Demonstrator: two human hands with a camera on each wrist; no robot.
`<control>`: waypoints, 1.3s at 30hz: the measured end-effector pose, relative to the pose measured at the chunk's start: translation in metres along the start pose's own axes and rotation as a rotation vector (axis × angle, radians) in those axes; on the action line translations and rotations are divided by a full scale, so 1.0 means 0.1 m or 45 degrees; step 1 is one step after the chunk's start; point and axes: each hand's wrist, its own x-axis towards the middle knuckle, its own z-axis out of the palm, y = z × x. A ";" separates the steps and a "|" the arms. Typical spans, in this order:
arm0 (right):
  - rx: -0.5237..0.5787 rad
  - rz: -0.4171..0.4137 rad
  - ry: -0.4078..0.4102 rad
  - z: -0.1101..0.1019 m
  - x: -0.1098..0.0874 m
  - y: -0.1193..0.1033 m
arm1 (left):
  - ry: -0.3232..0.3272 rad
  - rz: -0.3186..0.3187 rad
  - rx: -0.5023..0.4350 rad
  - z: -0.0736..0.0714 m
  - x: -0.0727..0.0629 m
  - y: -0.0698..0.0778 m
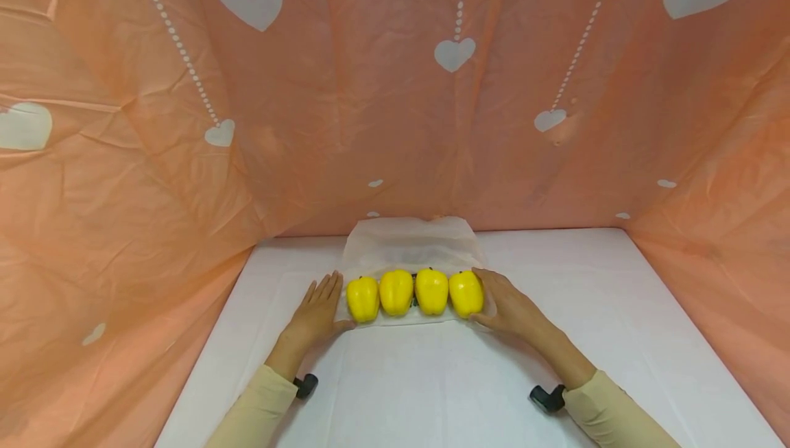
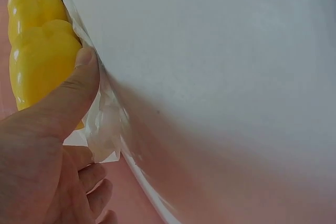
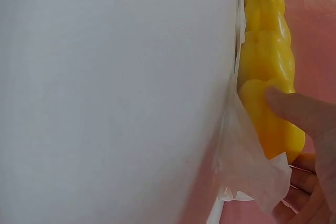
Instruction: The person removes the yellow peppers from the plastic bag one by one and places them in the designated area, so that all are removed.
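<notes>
Several glossy yellow bell peppers (image 1: 396, 292) lie side by side in a row on a thin, whitish translucent plastic bag (image 1: 413, 239). Flanking the row on the left, my left hand (image 1: 317, 312) has its fingers straight and pointing away; its thumb lies at the bag's near edge, close to the leftmost pepper (image 2: 44, 64). My right hand (image 1: 509, 304) holds the rightmost pepper (image 1: 466, 294), thumb on its near end and fingertips at its far end. In the right wrist view, the thumb presses that pepper (image 3: 262, 114), and crumpled bag plastic hangs beside the fingers.
A white tabletop (image 1: 401, 393) extends around the bag. Peach-coloured curtain (image 1: 395, 112) with white hearts rises behind and along both sides. Each wrist carries a small black camera, the left one (image 1: 305, 386) and the right one (image 1: 547, 398).
</notes>
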 end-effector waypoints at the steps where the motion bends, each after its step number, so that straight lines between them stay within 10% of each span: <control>1: -0.001 -0.006 0.006 0.00 0.00 0.00 | -0.001 0.000 0.001 0.00 -0.01 0.00; 39: 0.213 -0.100 0.250 -0.18 -0.08 0.09 | -0.013 -0.030 -0.037 0.03 0.05 0.01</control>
